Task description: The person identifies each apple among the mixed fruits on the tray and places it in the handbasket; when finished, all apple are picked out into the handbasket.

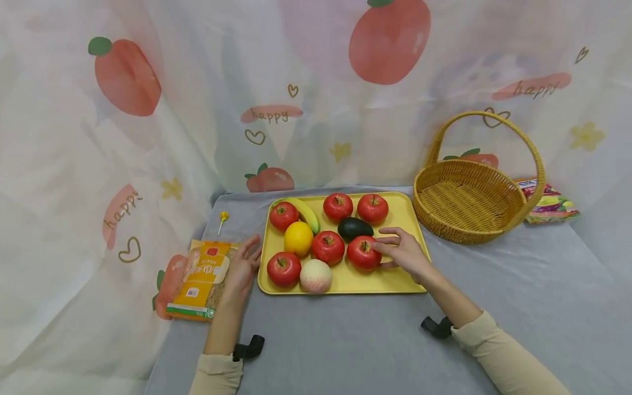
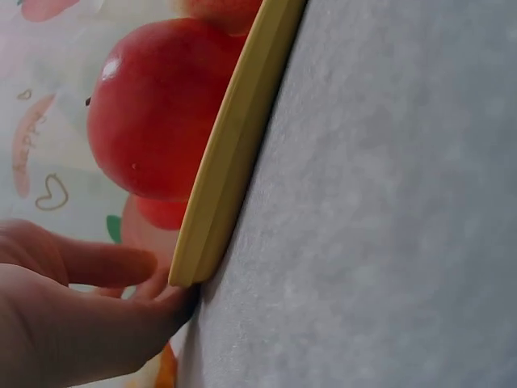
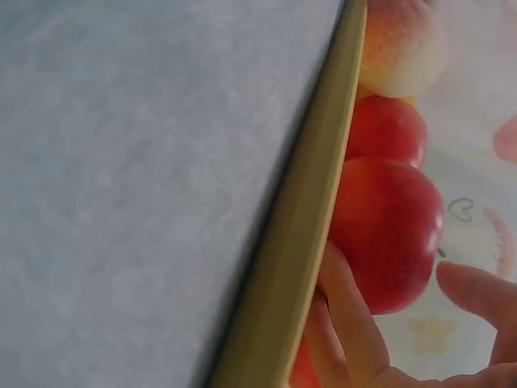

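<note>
My right hand [image 1: 402,253] is at the right side of a red apple [image 1: 364,253] on the yellow tray [image 1: 395,280]. In the right wrist view its fingers [image 3: 355,323] lie against the apple's side, while the thumb stands apart from it. My left hand [image 1: 240,274] rests at the tray's left rim, fingers loosely bent, holding nothing. Around the tray lie several more red apples [image 1: 328,247], a dark avocado [image 1: 355,229], a yellow lemon-like fruit [image 1: 298,238], a banana [image 1: 307,213] and a pale peach [image 1: 316,276].
A wicker basket [image 1: 464,233] with a tall handle stands right of the tray, partly covering a colourful packet [image 1: 550,203]. Left of the tray lie an orange food packet [image 1: 199,280], partly behind the left hand, and a yellow lollipop [image 1: 224,216]. A printed curtain [image 1: 316,60] hangs behind.
</note>
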Demonstrator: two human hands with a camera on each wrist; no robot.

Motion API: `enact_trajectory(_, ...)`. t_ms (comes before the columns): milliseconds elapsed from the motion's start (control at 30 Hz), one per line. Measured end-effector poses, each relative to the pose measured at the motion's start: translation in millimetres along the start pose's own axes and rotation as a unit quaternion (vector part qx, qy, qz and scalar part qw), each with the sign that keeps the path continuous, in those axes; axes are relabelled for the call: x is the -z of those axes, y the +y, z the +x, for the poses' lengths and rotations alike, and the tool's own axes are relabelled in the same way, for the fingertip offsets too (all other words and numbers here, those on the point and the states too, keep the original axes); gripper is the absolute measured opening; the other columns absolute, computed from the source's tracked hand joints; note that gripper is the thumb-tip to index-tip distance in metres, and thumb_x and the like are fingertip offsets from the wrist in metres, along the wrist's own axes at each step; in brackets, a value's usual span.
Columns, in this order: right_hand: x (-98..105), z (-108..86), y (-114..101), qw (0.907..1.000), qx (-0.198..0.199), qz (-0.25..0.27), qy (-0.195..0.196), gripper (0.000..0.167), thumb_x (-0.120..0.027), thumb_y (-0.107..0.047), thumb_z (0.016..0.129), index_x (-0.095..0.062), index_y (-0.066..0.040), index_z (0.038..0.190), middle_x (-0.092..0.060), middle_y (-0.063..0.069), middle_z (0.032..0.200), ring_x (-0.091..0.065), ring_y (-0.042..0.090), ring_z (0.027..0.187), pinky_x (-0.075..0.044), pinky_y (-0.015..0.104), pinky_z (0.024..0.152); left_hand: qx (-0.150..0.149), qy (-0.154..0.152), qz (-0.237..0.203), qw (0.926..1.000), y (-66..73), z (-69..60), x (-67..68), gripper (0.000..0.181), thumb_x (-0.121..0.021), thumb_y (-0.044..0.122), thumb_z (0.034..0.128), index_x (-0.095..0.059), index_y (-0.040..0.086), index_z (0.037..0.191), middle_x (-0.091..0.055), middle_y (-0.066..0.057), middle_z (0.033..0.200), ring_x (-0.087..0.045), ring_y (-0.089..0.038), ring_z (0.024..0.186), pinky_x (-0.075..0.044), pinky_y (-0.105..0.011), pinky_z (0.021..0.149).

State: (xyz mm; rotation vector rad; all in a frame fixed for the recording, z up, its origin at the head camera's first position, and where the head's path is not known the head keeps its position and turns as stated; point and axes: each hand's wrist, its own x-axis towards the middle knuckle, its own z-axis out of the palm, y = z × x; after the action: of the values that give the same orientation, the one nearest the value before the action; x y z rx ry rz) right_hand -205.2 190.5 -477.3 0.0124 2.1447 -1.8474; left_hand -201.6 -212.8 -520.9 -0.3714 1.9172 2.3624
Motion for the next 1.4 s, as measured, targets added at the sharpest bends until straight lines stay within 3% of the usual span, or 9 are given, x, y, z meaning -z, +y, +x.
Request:
enact_trajectory(100,1.1,2.0,1.1,0.9999,-0.011,0.003,-0.001,0.076,-0.072,-0.025,0.099,-0.032,0.004,0.156,-0.051,0.033,0.147,-0.064,0.039,0.123,-0.061,0.055,0.087,0.008,0.007,0.005,0.9999,-1.6,0.9,-2.4,0.086,-0.033,-0.027,0.0829,-0.039,0.008,0.161,-0.034,-0.013,0.167,-0.036,-0.03,0.152,-0.04,-0.038,0.112)
enact_trajectory(300,1.3,3.1,3.5,0.9997,-0.023,0.012,0.001,0.077,-0.074,-0.024,0.098,-0.032,0.004,0.156,-0.05,0.033,0.149,-0.066,0.034,0.12,-0.061,0.054,0.088,0.01,0.01,-0.004,0.9999,-3.7,2.0,-4.2,0.091,-0.032,-0.03,0.0773,-0.04,0.008,0.16,-0.037,-0.012,0.165,-0.038,-0.027,0.151,-0.034,-0.041,0.123)
enact_trajectory(867,-2.9,4.5,4.1,0.9997,-0.013,0.023,-0.005,0.07,-0.074,-0.017,0.097,-0.039,0.007,0.152,-0.058,0.031,0.142,-0.071,0.019,0.105,-0.06,0.057,0.088,0.014,-0.001,-0.028,0.9995,-3.6,0.9,1.2,0.093,-0.034,-0.033,0.0757,-0.03,0.001,0.162,-0.034,-0.017,0.166,-0.032,-0.026,0.154,-0.025,-0.04,0.126)
enact_trajectory(1400,3.8,2.9,0.6,0.9999,-0.015,-0.001,-0.005,0.069,-0.076,-0.021,0.096,-0.043,0.007,0.151,-0.059,0.03,0.141,-0.071,0.019,0.104,-0.06,0.056,0.088,0.015,-0.004,-0.049,0.9987,-5.8,-1.6,0.4,0.094,-0.032,-0.034,0.0747,-0.028,-0.001,0.162,-0.033,-0.019,0.166,-0.031,-0.028,0.155,-0.024,-0.038,0.126)
